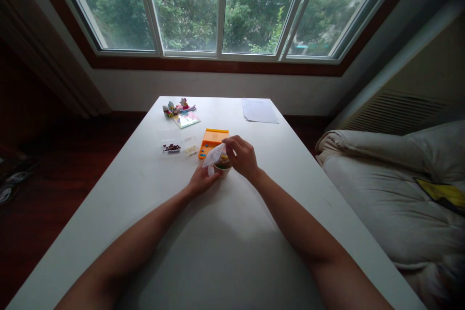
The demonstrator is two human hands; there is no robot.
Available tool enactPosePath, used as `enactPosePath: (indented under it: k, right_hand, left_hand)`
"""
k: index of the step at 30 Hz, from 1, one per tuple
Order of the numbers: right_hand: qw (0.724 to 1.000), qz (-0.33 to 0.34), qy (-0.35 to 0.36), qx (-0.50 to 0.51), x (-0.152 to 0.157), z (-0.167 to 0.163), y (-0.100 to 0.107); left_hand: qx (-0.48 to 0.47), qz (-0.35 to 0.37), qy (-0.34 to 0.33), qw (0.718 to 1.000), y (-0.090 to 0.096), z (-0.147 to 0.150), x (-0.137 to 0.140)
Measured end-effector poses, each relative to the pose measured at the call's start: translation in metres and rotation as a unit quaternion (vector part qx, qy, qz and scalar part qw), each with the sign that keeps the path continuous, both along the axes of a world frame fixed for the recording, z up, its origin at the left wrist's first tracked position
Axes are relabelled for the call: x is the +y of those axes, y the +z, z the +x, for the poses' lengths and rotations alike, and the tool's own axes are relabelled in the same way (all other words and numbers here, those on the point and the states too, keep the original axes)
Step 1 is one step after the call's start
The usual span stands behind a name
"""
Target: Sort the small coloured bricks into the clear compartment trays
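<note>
Home: cushioned sofa, curtain beside wide window, dark wooden floor.

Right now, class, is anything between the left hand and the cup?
Nothing visible: the left hand has its thumb on the cup. A thin white sheet, pinched by the right hand, slants above the cup.

Small figurines, pale papers, green trees beyond a window, cream sofa bearing something yellow

Left fingers hold a cup. Right fingers pinch white film over it. Beyond the cup lies an orange case
</note>
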State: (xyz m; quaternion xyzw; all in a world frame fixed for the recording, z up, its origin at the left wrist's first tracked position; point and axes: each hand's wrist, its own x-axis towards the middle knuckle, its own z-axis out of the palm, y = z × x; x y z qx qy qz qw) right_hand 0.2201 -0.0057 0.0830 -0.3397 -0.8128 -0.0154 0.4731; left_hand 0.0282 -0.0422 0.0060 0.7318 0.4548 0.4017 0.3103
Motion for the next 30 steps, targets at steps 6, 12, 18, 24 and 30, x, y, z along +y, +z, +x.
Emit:
enactPosePath:
  k: [6,12,18,24,30]
  right_hand:
    - [0.998,0.051,-0.001,-0.045,0.001,0.001,-0.006]
    - [0.995,0.09,0.013,-0.042,-0.001,0.003,-0.006]
    - [0.993,0.113,0.021,-0.041,-0.001,0.006,-0.008]
    - [0.994,0.111,0.009,-0.014,0.0,0.009,-0.008]
    - [0.991,-0.004,-0.036,0.129,0.005,0.005,-0.007]
  left_hand:
    - [-0.016,-0.025,0.012,0.999,-0.007,0.0,0.001]
    - [-0.049,-0.047,0.012,0.998,-0.012,-0.001,0.003]
    - [-0.06,-0.037,0.005,0.997,-0.005,0.0,0.002]
    - [-0.057,-0.038,-0.003,0.998,-0.005,0.0,0.002]
    - [-0.035,-0.034,-0.011,0.999,-0.003,-0.001,0.003]
